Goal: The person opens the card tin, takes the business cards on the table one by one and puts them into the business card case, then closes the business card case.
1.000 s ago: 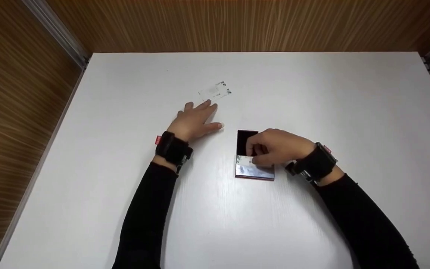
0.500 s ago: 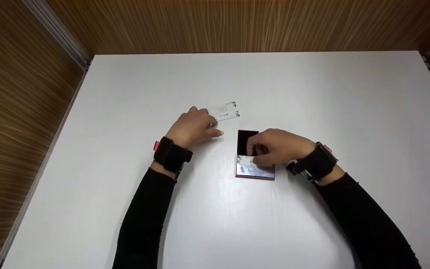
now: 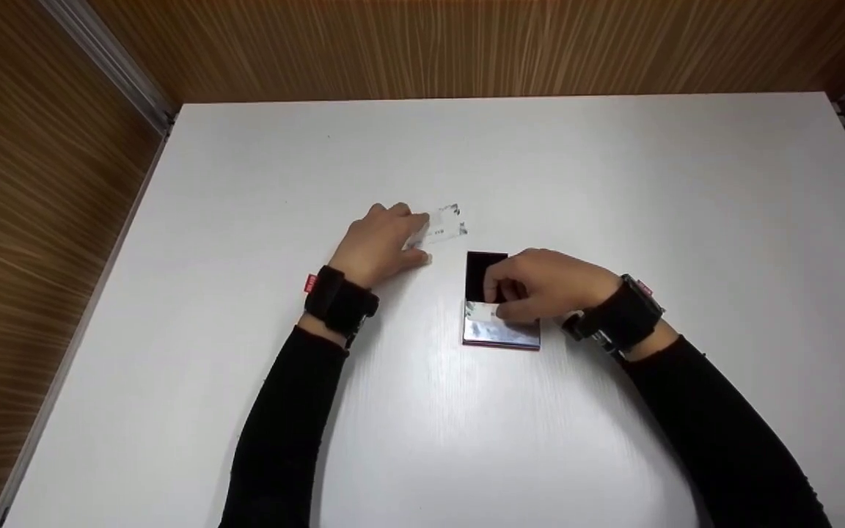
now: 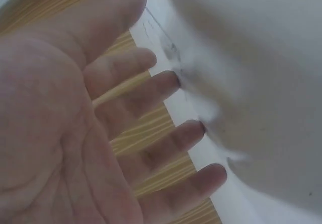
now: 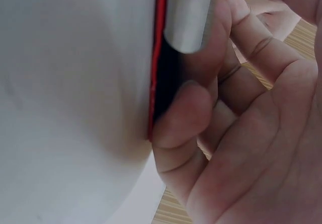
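Observation:
A white business card (image 3: 448, 224) with dark corner decorations lies on the table, partly under my left hand (image 3: 377, 243). The fingers of that hand rest on the card, fairly straight and spread; the thumb stands apart from them. To the right is an opened card case (image 3: 492, 334) with a dark lining, a silvery tray and a red edge (image 5: 159, 27). Another printed card (image 3: 480, 311) shows in it. My right hand (image 3: 551, 284) grips the case at its right side, fingers curled in over the dark half, thumb near the card. It hides part of the case.
The white table (image 3: 650, 183) meets a wood-grain panel (image 3: 466, 48) at the back. Another wood-grain panel (image 3: 34, 242) stands along the left side. Each wrist wears a black strap, such as the left strap (image 3: 340, 301).
The loose card has come nearer, toward the case, under my left hand. That hand's fingers drew back and then spread a little again. My right hand and the case stay in place.

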Demonstrator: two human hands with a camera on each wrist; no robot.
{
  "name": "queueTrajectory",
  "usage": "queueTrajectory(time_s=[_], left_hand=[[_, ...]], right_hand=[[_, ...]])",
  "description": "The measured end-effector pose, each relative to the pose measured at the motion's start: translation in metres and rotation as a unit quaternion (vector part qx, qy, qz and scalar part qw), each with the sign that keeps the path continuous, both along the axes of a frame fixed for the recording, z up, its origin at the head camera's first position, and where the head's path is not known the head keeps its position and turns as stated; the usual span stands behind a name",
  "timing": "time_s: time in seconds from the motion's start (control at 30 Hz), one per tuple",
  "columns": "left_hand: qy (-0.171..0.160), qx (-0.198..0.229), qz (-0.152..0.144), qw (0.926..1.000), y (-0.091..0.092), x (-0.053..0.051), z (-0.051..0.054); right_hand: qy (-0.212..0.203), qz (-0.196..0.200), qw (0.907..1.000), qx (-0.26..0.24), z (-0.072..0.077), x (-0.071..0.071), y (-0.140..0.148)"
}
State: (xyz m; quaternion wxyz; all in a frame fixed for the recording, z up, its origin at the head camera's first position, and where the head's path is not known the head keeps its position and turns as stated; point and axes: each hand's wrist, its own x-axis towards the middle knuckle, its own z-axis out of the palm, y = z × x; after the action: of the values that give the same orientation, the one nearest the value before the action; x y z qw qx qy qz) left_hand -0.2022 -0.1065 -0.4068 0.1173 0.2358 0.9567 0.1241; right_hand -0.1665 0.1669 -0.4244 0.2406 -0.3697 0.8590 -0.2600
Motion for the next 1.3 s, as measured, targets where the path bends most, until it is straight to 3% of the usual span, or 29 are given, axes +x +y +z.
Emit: queueTrajectory(time_s=[0.5,0.8,0.97,1.17,1.3], left_hand=[[0.035,-0.018,0.051,0.9979,-0.0002,-0.0022,-0.0082],[-0.019,0.002,0.075,0.9970,-0.0041,0.0002,-0.0064],[-0.029,0.007,0.083,0.9961,-0.0053,0.0015,-0.0055],[-0.050,0.048,0.071,0.9950,-0.0031,0.0012,-0.0054],[-0.054,0.082,0.061,0.9934,-0.0031,0.0006,0.0001]], right_hand=[[-0.002,-0.007,1.0000,-0.005,-0.0015,0.0021,-0.0005],[-0.002,-0.001,1.0000,-0.002,-0.0025,0.0013,-0.0039],[-0.009,-0.003,1.0000,0.001,-0.0033,0.0010,-0.0042],[-0.010,-0.001,0.9999,-0.006,-0.0028,0.0001,-0.0015],[-0.010,-0.001,0.9998,-0.015,-0.0025,-0.0008,0.0003]])
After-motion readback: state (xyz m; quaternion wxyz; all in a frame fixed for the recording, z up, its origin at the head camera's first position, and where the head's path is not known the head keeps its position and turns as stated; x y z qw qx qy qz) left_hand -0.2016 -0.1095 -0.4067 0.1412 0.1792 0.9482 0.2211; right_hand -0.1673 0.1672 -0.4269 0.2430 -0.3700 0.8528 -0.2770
